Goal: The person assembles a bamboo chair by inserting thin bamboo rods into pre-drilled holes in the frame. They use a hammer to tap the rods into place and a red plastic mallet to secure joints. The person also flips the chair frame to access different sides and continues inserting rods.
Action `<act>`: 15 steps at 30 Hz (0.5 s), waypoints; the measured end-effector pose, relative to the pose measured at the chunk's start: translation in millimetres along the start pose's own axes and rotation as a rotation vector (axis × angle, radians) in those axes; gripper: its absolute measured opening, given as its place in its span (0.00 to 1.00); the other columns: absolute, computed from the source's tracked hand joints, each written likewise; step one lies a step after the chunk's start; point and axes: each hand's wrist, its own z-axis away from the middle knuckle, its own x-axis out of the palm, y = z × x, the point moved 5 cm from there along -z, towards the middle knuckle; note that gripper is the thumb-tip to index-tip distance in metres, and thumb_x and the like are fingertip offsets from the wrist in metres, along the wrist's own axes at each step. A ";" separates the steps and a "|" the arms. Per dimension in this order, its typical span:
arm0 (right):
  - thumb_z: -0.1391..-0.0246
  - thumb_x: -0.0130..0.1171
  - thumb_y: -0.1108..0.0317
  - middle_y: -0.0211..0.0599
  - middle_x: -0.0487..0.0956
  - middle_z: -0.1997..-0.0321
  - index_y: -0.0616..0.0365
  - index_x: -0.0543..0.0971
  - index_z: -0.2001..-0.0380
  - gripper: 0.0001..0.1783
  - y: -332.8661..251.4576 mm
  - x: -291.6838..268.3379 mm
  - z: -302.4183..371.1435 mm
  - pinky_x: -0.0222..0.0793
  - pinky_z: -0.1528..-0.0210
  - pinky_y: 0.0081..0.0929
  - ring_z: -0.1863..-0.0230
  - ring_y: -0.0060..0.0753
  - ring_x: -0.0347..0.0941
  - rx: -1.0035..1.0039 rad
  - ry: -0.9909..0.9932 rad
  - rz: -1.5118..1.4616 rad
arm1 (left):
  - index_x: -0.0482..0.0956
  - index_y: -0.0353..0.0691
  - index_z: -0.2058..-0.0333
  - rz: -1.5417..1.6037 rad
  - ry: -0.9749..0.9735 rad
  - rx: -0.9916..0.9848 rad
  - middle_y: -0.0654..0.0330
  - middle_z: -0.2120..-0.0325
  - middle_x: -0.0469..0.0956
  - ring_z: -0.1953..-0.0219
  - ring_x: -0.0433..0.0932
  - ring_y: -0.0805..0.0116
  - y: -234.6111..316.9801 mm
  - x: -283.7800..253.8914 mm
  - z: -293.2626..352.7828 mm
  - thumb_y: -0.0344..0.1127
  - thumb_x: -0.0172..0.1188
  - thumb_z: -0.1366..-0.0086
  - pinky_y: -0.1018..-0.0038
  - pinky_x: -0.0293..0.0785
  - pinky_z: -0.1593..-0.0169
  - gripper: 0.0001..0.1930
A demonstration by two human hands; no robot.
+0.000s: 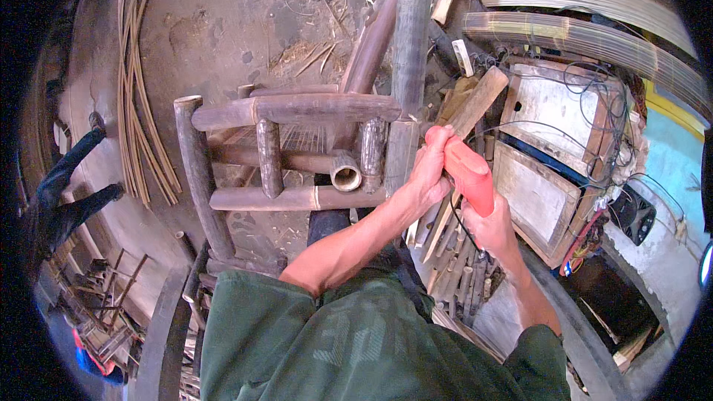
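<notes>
Both my hands are on an orange-red corded tool shaped like a power drill (469, 167). My left hand (431, 167) wraps round its front end, close to a thick upright bamboo post (407, 52). Toward the rear, my right hand (486, 226) is closed round the grip, and a dark cord hangs below it. The tip of the tool is hidden, so I cannot tell whether it touches the post. That post belongs to a dark bamboo chair frame (297, 109) in front of me, with rails and short uprights. One open tube end (346, 177) faces me.
To the right stand worn white-panelled cabinet doors (542, 193) with tangled black wires (594, 96). Cut bamboo pieces (464, 282) lie beside my right arm. Bundled strips (564, 33) fill the back right. Long strips (137, 104) lie at left, near another person's legs (70, 160).
</notes>
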 end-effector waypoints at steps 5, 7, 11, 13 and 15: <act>0.56 0.58 0.73 0.49 0.79 0.68 0.64 0.75 0.59 0.17 -0.5 -0.2 -13.8 0.71 0.60 0.35 0.65 0.43 0.78 0.046 -0.038 -0.006 | 0.70 0.45 0.65 0.059 0.027 0.002 0.63 0.70 0.72 0.67 0.75 0.68 3.8 -3.2 -12.8 0.47 0.60 0.38 0.64 0.76 0.57 0.14; 0.57 0.58 0.73 0.49 0.79 0.68 0.63 0.75 0.59 0.17 -1.0 -0.2 -17.7 0.71 0.60 0.35 0.65 0.43 0.78 0.046 -0.035 -0.002 | 0.70 0.45 0.65 0.062 0.036 0.013 0.63 0.71 0.72 0.67 0.75 0.68 5.9 -4.7 -14.4 0.47 0.60 0.38 0.64 0.76 0.57 0.14; 0.57 0.57 0.73 0.49 0.79 0.68 0.63 0.74 0.59 0.18 -4.6 -0.7 -16.5 0.72 0.61 0.34 0.66 0.43 0.79 0.046 -0.018 -0.007 | 0.70 0.44 0.66 0.066 0.009 -0.006 0.63 0.72 0.73 0.68 0.75 0.69 4.8 -2.9 -14.5 0.47 0.60 0.38 0.66 0.76 0.59 0.14; 0.58 0.57 0.73 0.49 0.79 0.69 0.63 0.74 0.58 0.19 -5.4 -2.0 -19.9 0.72 0.61 0.34 0.66 0.42 0.79 0.037 -0.035 0.008 | 0.70 0.41 0.65 0.066 0.047 0.010 0.62 0.72 0.73 0.70 0.74 0.70 5.0 -3.9 -14.3 0.46 0.61 0.38 0.68 0.77 0.61 0.15; 0.58 0.57 0.73 0.49 0.79 0.69 0.63 0.74 0.58 0.19 -1.9 -6.0 -26.5 0.71 0.62 0.34 0.67 0.41 0.78 0.048 -0.061 0.042 | 0.70 0.41 0.65 0.059 0.044 0.015 0.63 0.72 0.73 0.69 0.74 0.70 8.6 -0.5 -14.1 0.46 0.61 0.38 0.68 0.76 0.61 0.15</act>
